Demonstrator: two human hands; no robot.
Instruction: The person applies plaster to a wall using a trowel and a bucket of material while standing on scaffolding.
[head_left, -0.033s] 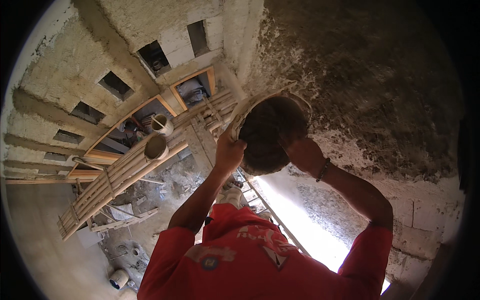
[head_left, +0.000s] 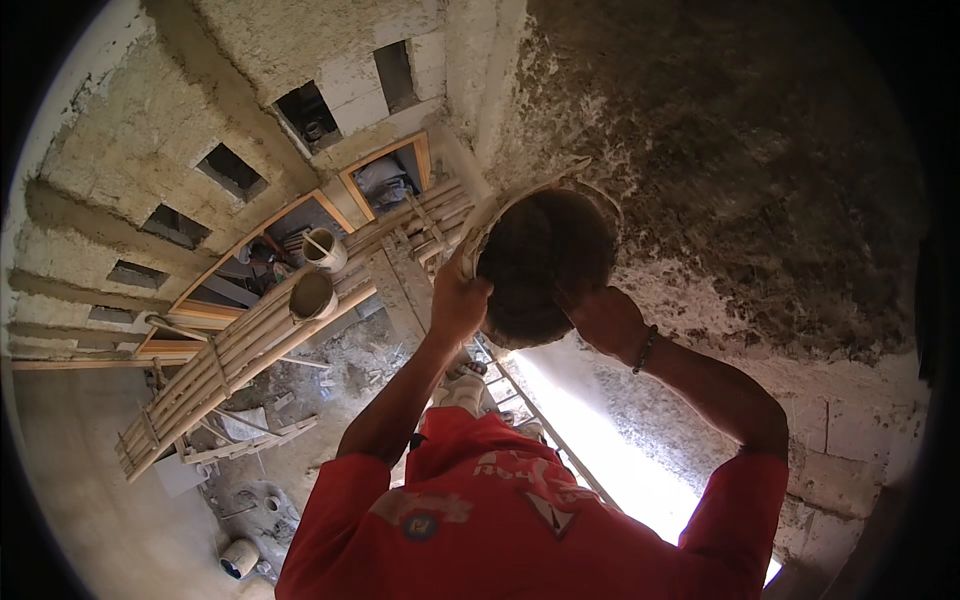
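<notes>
Fingers of the left hand (head_left: 462,308) grip the bucket (head_left: 488,213) by its rim; the right hand (head_left: 605,318) reaches inside, its hold hidden from me. Should the left slip under the weight, the bucket, up before the wall (head_left: 760,200), could drop to the floor (head_left: 355,350).

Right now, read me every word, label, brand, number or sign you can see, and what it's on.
Pale lettering on the red short-sleeved cloth shirt: creased, only partly legible, not quoted.
Round dark-blue badge on it and pale patch alongside: too small or blurred to read.
Pale triangular outline on the shirt: no readable words.
Nothing else legible.
</notes>
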